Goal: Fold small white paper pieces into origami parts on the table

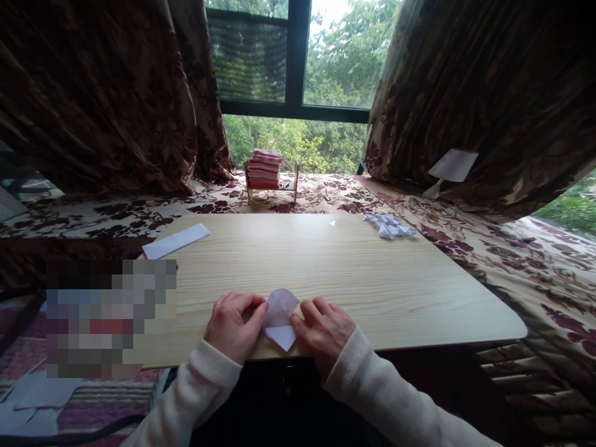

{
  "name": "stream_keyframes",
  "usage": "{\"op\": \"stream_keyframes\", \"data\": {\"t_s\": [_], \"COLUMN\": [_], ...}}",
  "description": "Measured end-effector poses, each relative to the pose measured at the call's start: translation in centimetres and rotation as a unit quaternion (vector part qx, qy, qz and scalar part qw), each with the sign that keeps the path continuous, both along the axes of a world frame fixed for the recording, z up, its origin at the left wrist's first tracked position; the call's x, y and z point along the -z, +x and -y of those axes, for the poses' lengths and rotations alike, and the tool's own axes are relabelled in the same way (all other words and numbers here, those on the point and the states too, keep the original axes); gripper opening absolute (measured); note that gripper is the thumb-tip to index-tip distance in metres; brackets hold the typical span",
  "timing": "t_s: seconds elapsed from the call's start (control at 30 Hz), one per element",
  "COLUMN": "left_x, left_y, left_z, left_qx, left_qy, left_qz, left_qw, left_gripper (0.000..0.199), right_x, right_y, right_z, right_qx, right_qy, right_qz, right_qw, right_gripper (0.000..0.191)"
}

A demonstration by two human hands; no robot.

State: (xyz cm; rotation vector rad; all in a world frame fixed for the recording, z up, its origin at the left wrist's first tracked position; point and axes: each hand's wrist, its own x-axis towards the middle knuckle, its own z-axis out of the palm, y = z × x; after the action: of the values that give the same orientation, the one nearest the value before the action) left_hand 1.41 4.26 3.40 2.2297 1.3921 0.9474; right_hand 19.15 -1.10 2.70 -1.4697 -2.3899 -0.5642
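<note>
A small white piece of folded paper is between my hands at the near edge of the wooden table. Its upper part curves up and its lower part comes to a point toward me. My left hand pinches the paper's left edge between thumb and fingers. On the other side, my right hand grips the right edge, with its fingers curled in. Both wrists are in cream sleeves.
A white paper strip stack lies at the table's far left. Several folded paper pieces are heaped at the far right. Beyond stand a small wooden rack with striped cloths and a white lamp. A blurred patch covers the left.
</note>
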Motion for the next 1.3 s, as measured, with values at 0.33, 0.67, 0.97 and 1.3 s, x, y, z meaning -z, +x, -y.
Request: {"op": "stream_keyframes", "data": {"t_s": [0.33,0.67,0.97,1.3], "left_x": [0.3,0.6,-0.1,0.1], "left_y": [0.3,1.7,2.6,-1.0], "left_z": [1.9,1.0,0.0,1.0], "left_qx": [0.015,-0.028,-0.034,0.034], "left_qy": [0.126,0.127,0.079,0.096], "left_qz": [-0.090,-0.121,-0.171,-0.118], "left_qw": [0.988,0.984,0.981,0.988], "left_gripper": [0.014,0.011,0.015,0.015], "right_x": [0.1,0.2,0.2,-0.1], "right_y": [0.0,0.0,-0.1,-0.1], "right_z": [0.0,0.0,0.1,0.2], "right_qx": [0.002,-0.001,0.010,0.006], "right_qy": [-0.009,0.010,0.001,-0.006], "right_qz": [0.002,0.004,0.002,0.010], "right_qw": [1.000,1.000,1.000,1.000], "right_gripper": [0.018,0.017,0.019,0.017]}}
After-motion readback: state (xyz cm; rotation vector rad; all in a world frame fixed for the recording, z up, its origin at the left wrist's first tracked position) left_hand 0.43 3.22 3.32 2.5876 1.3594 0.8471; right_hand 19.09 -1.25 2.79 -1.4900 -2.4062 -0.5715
